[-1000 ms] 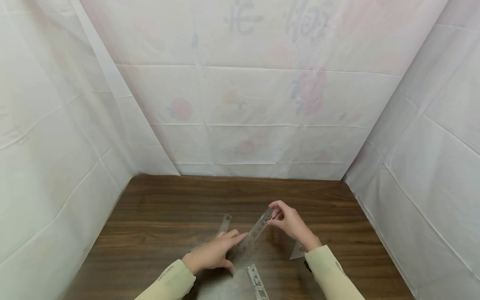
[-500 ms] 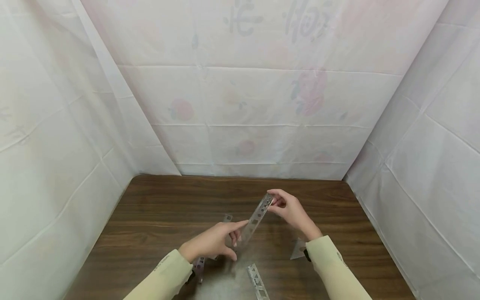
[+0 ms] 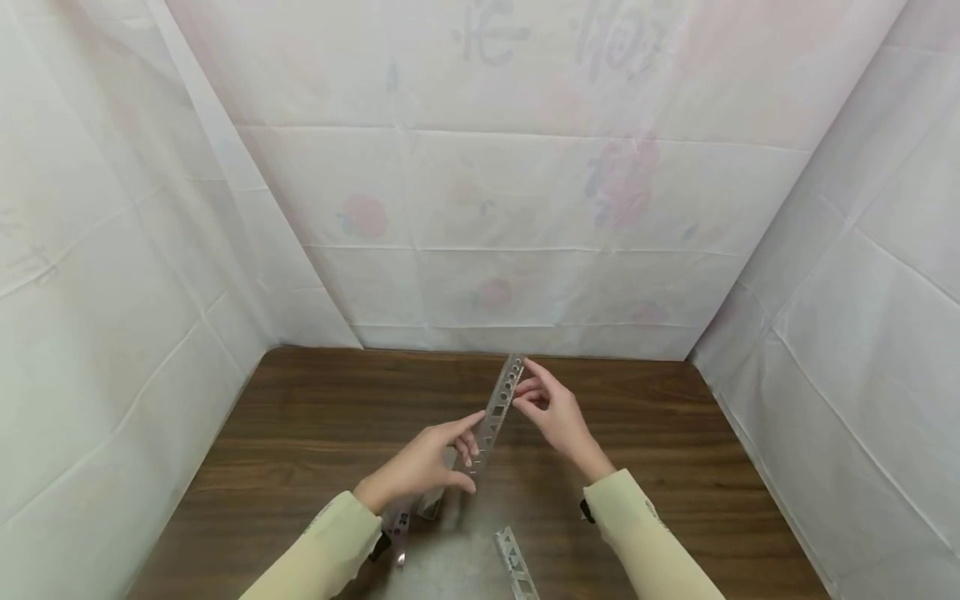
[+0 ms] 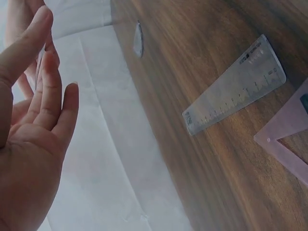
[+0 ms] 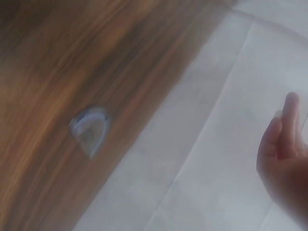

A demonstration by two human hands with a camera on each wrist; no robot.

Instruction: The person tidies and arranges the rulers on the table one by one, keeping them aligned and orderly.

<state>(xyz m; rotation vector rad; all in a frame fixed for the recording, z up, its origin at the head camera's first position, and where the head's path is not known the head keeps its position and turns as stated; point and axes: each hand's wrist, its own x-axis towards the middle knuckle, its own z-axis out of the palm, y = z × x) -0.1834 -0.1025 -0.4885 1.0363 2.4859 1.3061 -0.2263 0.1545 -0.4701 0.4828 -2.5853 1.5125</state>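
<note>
A clear stencil ruler point(image 3: 497, 411) with cut-out circles, squares and triangles is held up slantwise between both hands in the head view. My left hand point(image 3: 420, 462) grips its left long edge, index finger on top and thumb pointing out below. On the opposite edge, near the far end, my right hand point(image 3: 555, 421) holds it with index finger and thumb. In the left wrist view the left hand point(image 4: 36, 115) shows its palm, and the held ruler appears edge-on as a thin line. The right wrist view catches part of the right hand point(image 5: 286, 154), without the ruler.
A second stencil ruler point(image 3: 515, 563) lies at the front. Left of the hands lie a clear straight ruler point(image 4: 236, 91) and a pink set square point(image 4: 284, 132). A small clear curved piece point(image 5: 91, 130) lies near the table edge. White cloth point(image 3: 480, 287) surrounds the table.
The held stencil ruler has risen and swung steeper, away from the body. Both hands moved forward with it; the right also shifted left.
</note>
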